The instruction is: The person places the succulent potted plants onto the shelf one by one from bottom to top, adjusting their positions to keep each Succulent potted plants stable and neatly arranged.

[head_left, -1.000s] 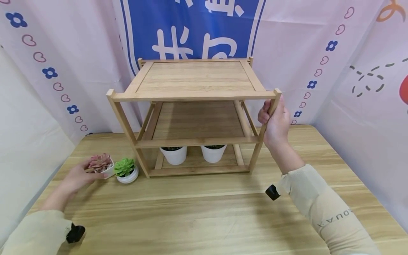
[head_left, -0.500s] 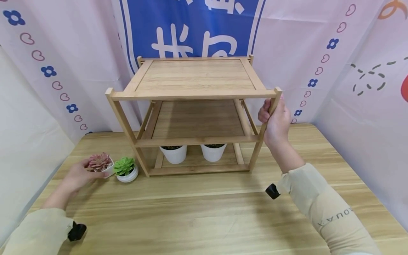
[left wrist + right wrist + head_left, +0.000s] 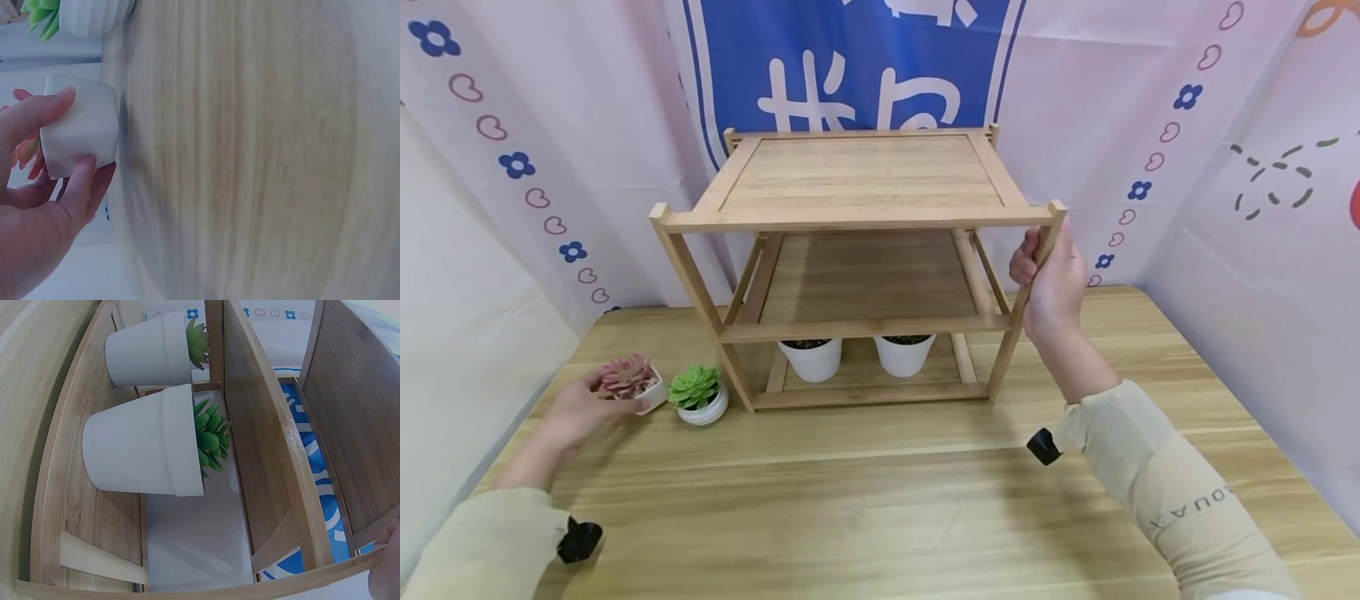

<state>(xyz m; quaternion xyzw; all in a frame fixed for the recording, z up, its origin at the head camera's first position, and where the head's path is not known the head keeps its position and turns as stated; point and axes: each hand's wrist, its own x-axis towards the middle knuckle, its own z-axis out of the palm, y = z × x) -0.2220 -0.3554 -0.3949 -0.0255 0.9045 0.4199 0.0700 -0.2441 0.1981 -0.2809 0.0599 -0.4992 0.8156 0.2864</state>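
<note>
In the head view my left hand [image 3: 580, 410] holds a small white pot with a pink succulent [image 3: 627, 377] at the table's left side. The left wrist view shows the thumb and fingers on opposite sides of that white pot [image 3: 84, 125], its base close to the tabletop. Just right of it stands a green succulent in a round white pot [image 3: 698, 396]. My right hand [image 3: 1052, 279] grips the right front post of a three-tier wooden shelf [image 3: 865, 221]. On the bottom tier are two white pots [image 3: 144, 444] with green succulents, their leaves hidden in the head view.
The shelf's middle board [image 3: 872, 279] sits low over the two potted plants. Its upper boards carry nothing visible. The wooden table [image 3: 880, 500] extends in front, with a printed curtain [image 3: 1090, 100] hanging behind.
The pink succulent has shifted slightly left and turned a little in my left hand, widening the gap to the green one. My right hand keeps its grip on the post.
</note>
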